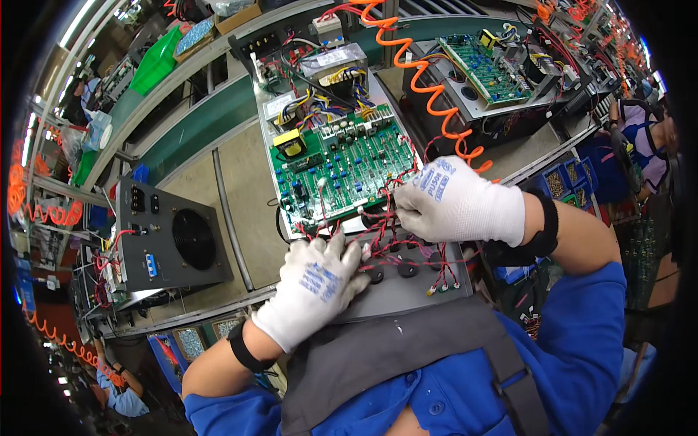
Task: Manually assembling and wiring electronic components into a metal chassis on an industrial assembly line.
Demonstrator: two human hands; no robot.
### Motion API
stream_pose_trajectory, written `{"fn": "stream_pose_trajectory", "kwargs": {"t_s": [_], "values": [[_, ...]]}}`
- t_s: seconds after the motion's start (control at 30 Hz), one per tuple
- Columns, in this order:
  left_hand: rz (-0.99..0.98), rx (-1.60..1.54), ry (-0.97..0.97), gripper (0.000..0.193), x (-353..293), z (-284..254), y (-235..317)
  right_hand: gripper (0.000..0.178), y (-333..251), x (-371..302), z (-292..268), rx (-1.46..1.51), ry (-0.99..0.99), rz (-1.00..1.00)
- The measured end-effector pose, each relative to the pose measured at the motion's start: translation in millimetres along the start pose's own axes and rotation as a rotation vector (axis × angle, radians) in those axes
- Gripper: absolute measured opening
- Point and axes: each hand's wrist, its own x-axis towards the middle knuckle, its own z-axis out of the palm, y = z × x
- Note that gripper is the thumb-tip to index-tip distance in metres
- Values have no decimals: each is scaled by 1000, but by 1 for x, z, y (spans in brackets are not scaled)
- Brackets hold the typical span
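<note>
A green circuit board (342, 163) with a yellow transformer lies on an open metal chassis in front of me. Bundles of twisted red and black wires (382, 236) with small white connectors run along its near and right edges. My right hand (454, 203), in a white glove, is closed at the board's near right corner, its fingers pinched on some of these wires. My left hand (313, 287), gloved too, lies at the near left edge with its fingers apart, touching the wires there. A dark grey front panel (385, 294) with black knobs sits below both hands.
To the left stands a grey unit (171, 240) with a round fan. Another chassis with a green board (483, 69) is at the back right. An orange coiled air hose (436, 94) hangs down near my right hand. Bins of screws (563, 182) and a co-worker (643, 145) are at the right.
</note>
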Motion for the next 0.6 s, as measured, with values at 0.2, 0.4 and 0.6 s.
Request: {"fn": "stream_pose_trajectory", "kwargs": {"t_s": [0.2, 0.4, 0.6], "values": [[-40, 151, -100, 54, -16, 8, -2, 24, 15, -7, 2, 583, 116, -32], [-7, 93, -135, 54, -22, 6, -4, 23, 12, -13, 5, 630, 284, -26], [-2, 69, -63, 40, -21, 3, 1, 19, -10, -8, 23, 329, 168, -23]]}}
